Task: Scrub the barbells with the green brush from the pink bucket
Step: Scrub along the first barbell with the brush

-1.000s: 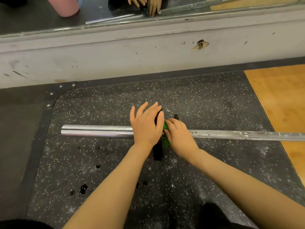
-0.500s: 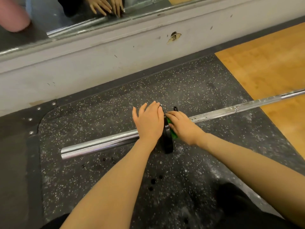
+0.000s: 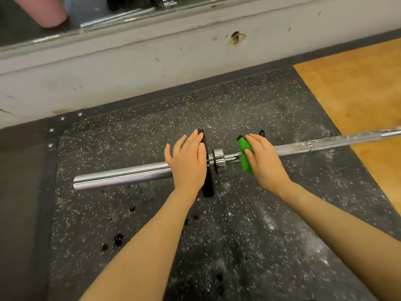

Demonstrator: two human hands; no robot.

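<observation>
A chrome barbell [image 3: 121, 177] lies across the black speckled mat, its shaft running up to the right. A thin black plate [image 3: 209, 181] stands on the sleeve beside the collar [image 3: 218, 159]. My left hand [image 3: 187, 161] rests flat with straight fingers on the sleeve against the plate. My right hand [image 3: 263, 159] grips the green brush [image 3: 244, 156], which sits across the shaft just right of the collar. The pink bucket [image 3: 43, 11] shows only as a reflection in the mirror at the top left.
A scuffed white wall base [image 3: 130, 68] with a mirror above it runs along the far side. Wooden floor [image 3: 355, 94] lies to the right of the mat [image 3: 238, 235]. Dark wet spots [image 3: 118, 238] and white chalk dust mark the mat.
My right hand has slid the green brush to the right along the shaft, away from the plate, so the collar now shows. The left hand stays against the plate.
</observation>
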